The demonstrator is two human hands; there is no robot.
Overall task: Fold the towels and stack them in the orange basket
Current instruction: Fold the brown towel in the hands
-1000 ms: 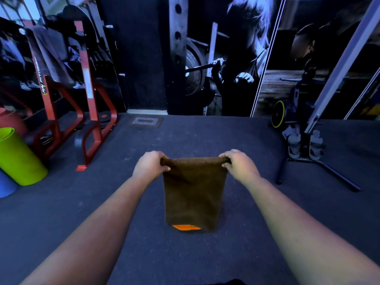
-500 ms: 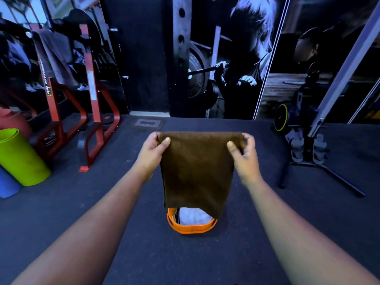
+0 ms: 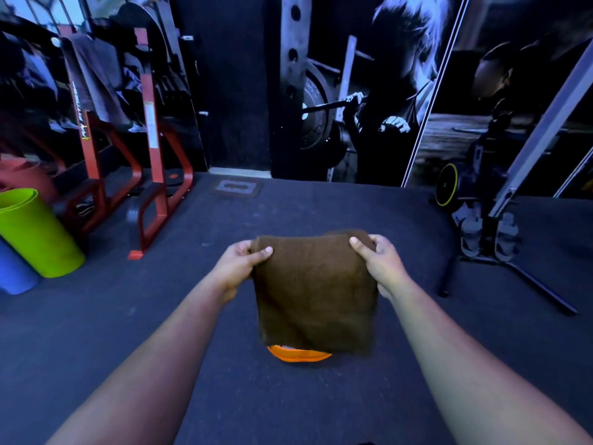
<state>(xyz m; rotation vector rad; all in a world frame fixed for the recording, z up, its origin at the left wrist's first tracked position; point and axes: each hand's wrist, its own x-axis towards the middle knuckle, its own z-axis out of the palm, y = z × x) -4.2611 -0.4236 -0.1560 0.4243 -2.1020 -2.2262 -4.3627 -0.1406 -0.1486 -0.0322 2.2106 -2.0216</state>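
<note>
Here the brown towel [image 3: 316,290] hangs in the air in front of the person, pinched at its two upper corners: the left hand [image 3: 239,268] has its fingers [image 3: 266,251] closed over the left corner with the thumb on the near face, and the right hand [image 3: 380,264] grips the right corner the same way. Both sets of fingers are clamped tight on the cloth and hold nothing else. The towel looks already folded down to a compact, roughly square panel, its top edge running left to right between the hands and the rest dropping toward the floor.

The relation that matters is vertical. The orange basket [image 3: 300,354] sits on the dark gym floor [image 3: 192,364] directly below the towel's lower edge, mostly hidden behind the cloth, so only an arc of its near rim shows. Whether the towel's hem touches the rim cannot be told. Neither hand is clearly nearer the basket; it lies centred between them, so a straight lowering with both hands would likely set the towel inside.

Counted: one towel in hand, one orange basket, two hands. What the basket already contains is hidden. At the left edge stand a green rolled mat [image 3: 35,232] and a red rack [image 3: 150,149], well apart from the work.
</note>
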